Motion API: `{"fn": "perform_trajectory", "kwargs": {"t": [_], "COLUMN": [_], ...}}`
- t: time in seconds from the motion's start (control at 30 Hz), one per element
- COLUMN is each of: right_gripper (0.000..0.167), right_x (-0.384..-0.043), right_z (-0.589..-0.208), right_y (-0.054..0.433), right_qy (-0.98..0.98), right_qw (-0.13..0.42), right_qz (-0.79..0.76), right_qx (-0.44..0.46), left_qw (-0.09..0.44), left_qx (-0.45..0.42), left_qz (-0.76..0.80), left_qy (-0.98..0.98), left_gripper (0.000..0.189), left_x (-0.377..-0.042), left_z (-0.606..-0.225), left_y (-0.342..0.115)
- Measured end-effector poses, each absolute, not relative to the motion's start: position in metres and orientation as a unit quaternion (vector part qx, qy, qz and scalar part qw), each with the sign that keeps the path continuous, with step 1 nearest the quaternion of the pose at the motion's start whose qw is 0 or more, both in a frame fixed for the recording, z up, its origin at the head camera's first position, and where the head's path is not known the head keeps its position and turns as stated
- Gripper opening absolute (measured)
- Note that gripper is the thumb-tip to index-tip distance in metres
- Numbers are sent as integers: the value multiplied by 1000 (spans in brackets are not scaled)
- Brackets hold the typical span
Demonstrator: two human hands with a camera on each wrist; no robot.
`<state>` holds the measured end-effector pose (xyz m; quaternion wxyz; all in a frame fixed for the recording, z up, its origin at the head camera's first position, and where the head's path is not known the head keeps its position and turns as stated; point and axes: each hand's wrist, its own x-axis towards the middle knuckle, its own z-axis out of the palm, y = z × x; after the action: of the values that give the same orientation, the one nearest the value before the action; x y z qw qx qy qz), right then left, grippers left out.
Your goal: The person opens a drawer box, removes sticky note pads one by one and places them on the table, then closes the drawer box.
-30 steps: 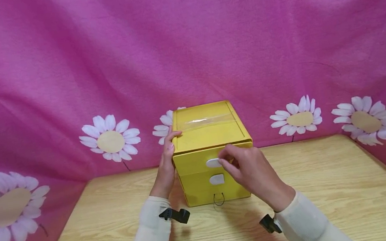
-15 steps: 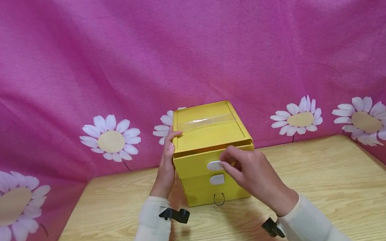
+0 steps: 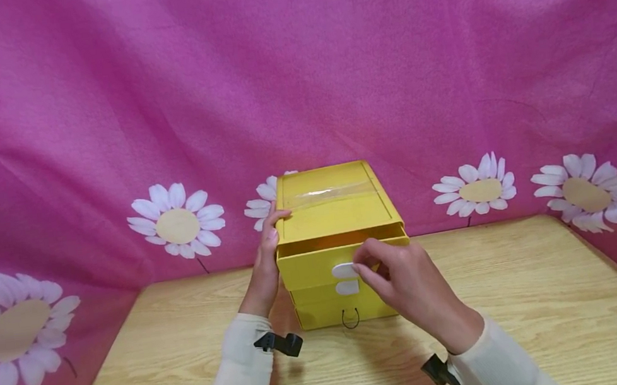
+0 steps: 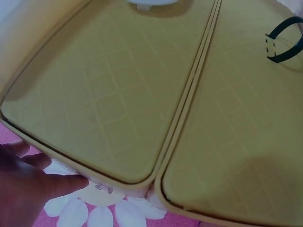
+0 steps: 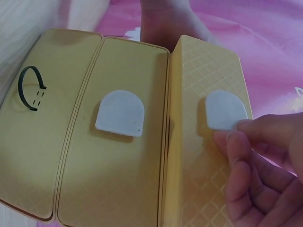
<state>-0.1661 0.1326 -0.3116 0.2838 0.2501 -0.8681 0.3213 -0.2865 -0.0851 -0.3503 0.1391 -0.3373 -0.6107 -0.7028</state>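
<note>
A yellow drawer box has a drawer stack at its front. Its top drawer stands partly pulled out, leaving a dark gap below the lid. My right hand pinches the white tab handle of that drawer between thumb and fingers. My left hand rests against the box's left side, one finger over the top edge; in the left wrist view its fingers lie along the side wall. A second white tab is on the middle drawer, a dark loop handle on the bottom one.
The box stands on a light wooden table. Behind it hangs a pink cloth printed with white daisies. Clear tape crosses the box top. Each sleeve carries a black clip at the wrist.
The top drawer has slid out toward me, from almost closed, and its gap has widened. My right hand has moved with the tab, slightly down and right. My left hand has stayed in place.
</note>
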Motion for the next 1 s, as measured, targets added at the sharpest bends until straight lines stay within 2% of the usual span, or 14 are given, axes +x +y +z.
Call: {"fn": "perform_trajectory", "kwargs": {"t": [0.27, 0.5, 0.63, 1.0], "right_gripper": [9, 12, 14, 15], "right_x": [-160, -155, -153, -146], "right_z": [-311, -312, -312, -312], "right_y": [132, 133, 133, 133], "right_qy": [-869, -864, -861, -860], "right_qw": [275, 293, 307, 305], "right_qz": [331, 324, 315, 312], "right_qx": [243, 249, 255, 264], "left_qw": [116, 70, 65, 69], "left_qx": [-340, -295, -295, -294], "left_qz": [-712, -679, -679, -674], "left_qy": [-603, -668, -669, -675], "left_gripper": [53, 47, 46, 46], "left_x": [-284, -272, -271, -272], "left_z": [-350, -353, -354, -354], "left_y": [-86, -93, -94, -95]}}
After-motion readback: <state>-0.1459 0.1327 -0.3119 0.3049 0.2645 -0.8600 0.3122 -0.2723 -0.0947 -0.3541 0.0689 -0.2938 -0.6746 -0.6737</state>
